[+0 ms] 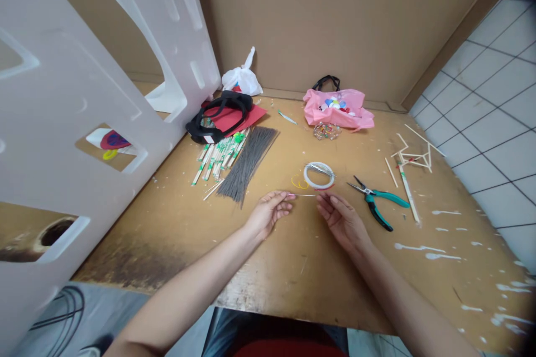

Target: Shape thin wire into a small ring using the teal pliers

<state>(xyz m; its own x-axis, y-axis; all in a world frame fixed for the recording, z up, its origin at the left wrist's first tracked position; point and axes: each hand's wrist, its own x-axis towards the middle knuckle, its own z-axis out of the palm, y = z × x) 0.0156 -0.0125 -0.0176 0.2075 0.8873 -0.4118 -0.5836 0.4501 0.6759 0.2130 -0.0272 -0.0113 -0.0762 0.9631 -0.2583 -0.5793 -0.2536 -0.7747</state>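
Observation:
My left hand [270, 212] and my right hand [341, 217] rest low over the wooden table [176, 228], a short way apart. A thin straight piece of wire [305, 195] spans between their fingertips, and each hand pinches one end. Just beyond the wire lies a white coil of wire [319, 175] with a small yellow loop [298, 182] beside it. Teal-handled pliers [377, 201] lie right of my right hand, untouched.
A bundle of grey wires [248, 163] and green-wrapped chopsticks [220, 157] lie at centre left, near a red sheet [234, 117] and black strap. Further back sit a pink bag [339, 109] and a white bag [242, 79]. A stick frame [412, 157] lies right. White foam panels [84, 111] rise at left.

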